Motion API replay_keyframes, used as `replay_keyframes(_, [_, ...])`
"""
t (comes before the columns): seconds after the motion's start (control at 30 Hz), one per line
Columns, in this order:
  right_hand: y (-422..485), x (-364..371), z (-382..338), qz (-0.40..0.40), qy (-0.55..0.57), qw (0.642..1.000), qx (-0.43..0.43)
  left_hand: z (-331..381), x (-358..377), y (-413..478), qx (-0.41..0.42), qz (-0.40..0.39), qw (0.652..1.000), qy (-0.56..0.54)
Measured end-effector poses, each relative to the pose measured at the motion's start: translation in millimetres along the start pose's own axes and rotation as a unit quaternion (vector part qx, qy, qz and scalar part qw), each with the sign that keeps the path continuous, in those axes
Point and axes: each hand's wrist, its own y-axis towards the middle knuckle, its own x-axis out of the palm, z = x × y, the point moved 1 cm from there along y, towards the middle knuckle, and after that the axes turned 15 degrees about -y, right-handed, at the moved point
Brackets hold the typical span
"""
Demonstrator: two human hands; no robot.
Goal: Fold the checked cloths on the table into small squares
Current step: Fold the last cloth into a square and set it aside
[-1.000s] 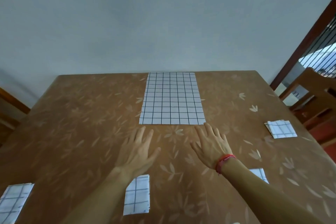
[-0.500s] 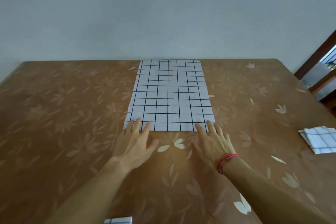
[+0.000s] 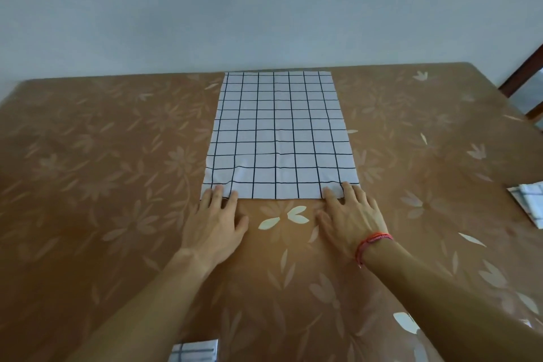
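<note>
A white cloth with a dark check grid lies spread flat in the middle of the table, its long side running away from me to the far edge. My left hand lies palm down with its fingertips on the cloth's near left corner. My right hand, a red band on its wrist, lies palm down with its fingertips on the near right corner. The fingers of both hands are stretched out. The cloth is slightly rippled just above my left fingers.
The table has a brown cover with a pale flower pattern. A folded checked cloth lies at the right edge, another folded checked cloth at the near edge. A wooden chair stands at the far right, against a plain wall.
Both hands moved forward across the table and their fingertips now rest on the cloth's near corners. The near left part of the cloth has rippled.
</note>
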Motion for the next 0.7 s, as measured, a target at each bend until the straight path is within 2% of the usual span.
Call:
replay_keyframes(0.2, [-15, -5, 0, 0.041, -0.006, 0.999, 0.007, 8, 2, -23, 0.030, 0.045, 0.997, -0.060])
replay_keyframes(0.37, [-33, -18, 7, 0.055, -0.026, 0.998, -0.012, 5, -8, -42, 0.094, 0.105, 0.986, -0.093])
replay_keyframes(0.53, [-54, -37, 22, 0.122, 0.008, 0.992, -0.016, 2, -34, -64, 0.116, 0.158, 0.976, -0.096])
replay_keyframes(0.7, [-80, -54, 39, 0.103, 0.051, 0.993, 0.005, 2, -61, -92, 0.121, 0.173, 0.970, -0.121])
